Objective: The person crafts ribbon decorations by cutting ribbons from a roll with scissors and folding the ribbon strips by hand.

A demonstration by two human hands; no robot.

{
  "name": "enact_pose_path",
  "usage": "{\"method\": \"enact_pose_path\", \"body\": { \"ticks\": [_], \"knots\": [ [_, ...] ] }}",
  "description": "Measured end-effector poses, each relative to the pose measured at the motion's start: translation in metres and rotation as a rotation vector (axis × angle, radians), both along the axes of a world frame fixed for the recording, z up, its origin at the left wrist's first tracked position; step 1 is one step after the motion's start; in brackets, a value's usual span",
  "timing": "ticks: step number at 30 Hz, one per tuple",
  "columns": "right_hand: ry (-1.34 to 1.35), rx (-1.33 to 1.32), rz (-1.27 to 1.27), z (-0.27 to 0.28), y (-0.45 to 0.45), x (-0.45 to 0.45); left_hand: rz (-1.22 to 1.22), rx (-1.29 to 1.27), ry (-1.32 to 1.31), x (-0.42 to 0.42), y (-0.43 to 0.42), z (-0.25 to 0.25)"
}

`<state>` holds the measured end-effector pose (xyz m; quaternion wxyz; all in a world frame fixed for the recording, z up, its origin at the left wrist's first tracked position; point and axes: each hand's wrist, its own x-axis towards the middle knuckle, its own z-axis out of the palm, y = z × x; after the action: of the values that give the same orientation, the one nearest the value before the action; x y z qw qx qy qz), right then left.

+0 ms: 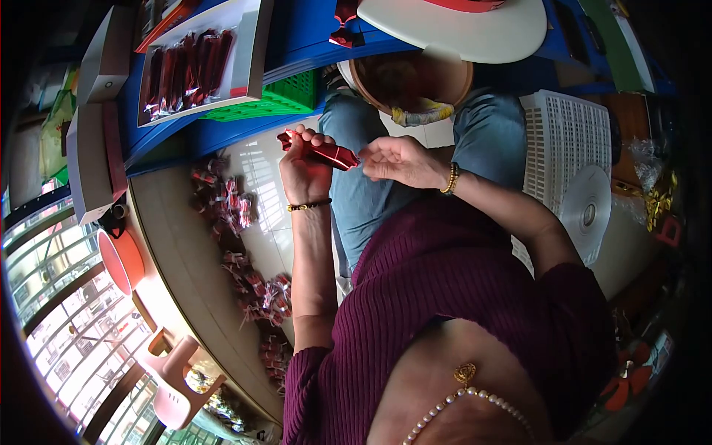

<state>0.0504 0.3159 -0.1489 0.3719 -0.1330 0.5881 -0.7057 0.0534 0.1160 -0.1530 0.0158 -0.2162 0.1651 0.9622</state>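
My left hand is wrapped around a red foil-wrapped packet, held above my lap with its twisted end pointing right. At that right end, my right hand has its thumb and fingertips pinched together. Whatever lies between those fingertips is too small to make out. A similar red foil piece lies on the blue table edge above. Several dark red foil packets lie side by side in a white open box at the upper left.
A green plastic crate sits under the box. Between my knees is a round container with a cloth on its rim. Bundles of red wrapped pieces lie on the floor at left. A white slatted rack stands at right.
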Motion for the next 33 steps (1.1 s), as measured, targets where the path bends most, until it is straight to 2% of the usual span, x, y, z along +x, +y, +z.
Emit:
{"method": "enact_pose_path", "body": {
  "ticks": [5,7,10,13,17,19,20,22,25,28,32,33],
  "knots": [
    [0.103,0.050,-0.092,0.008,-0.011,0.006,0.002,0.028,-0.019,0.001,0.006,0.000],
    [0.171,0.227,-0.064,0.006,-0.013,0.007,-0.010,0.031,0.010,0.001,0.005,0.000],
    [0.134,0.297,-0.020,0.004,-0.011,0.007,-0.009,-0.017,0.048,0.004,0.008,0.003],
    [0.184,0.152,-0.119,-0.002,-0.010,0.009,0.011,-0.090,0.048,0.005,0.011,0.004],
    [0.223,0.167,-0.184,0.010,-0.011,0.010,-0.013,0.006,0.105,0.003,0.009,-0.002],
    [0.419,0.200,-0.299,0.013,-0.015,0.014,-0.022,0.050,0.120,0.002,0.007,-0.002],
    [0.419,0.200,-0.300,0.016,-0.015,0.016,-0.024,0.094,0.118,0.002,0.007,-0.003],
    [0.652,0.307,-0.308,0.021,-0.015,0.017,-0.027,0.140,0.115,0.002,0.008,-0.003],
    [0.678,0.345,-0.247,0.020,-0.013,0.017,-0.032,0.185,0.114,0.002,0.008,-0.002],
    [0.585,0.263,-0.283,0.014,-0.008,0.013,-0.021,0.099,0.117,0.003,0.007,-0.002],
    [0.610,0.259,-0.364,0.007,-0.013,0.002,-0.019,-0.172,0.126,0.003,0.023,0.009],
    [0.553,0.258,-0.348,0.004,-0.017,-0.001,-0.036,-0.187,0.206,0.001,0.029,0.011]
  ]
}}
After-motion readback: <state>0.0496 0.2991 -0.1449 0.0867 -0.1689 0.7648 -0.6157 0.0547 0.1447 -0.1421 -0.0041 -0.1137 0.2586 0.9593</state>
